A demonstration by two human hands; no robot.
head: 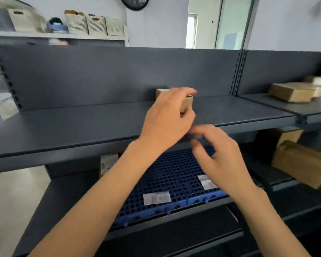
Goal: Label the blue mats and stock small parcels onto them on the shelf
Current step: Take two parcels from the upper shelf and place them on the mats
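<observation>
small brown parcel (186, 103) on upper shelf (82, 123), labelled blue mats (167, 175) below

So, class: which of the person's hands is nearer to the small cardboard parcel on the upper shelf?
Left. The left hand grips the small cardboard parcel on the upper shelf; the right hand hovers lower, over the blue mats.

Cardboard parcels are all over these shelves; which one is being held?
The small parcel on the upper shelf, in the left hand; the others sit untouched at right.
</observation>
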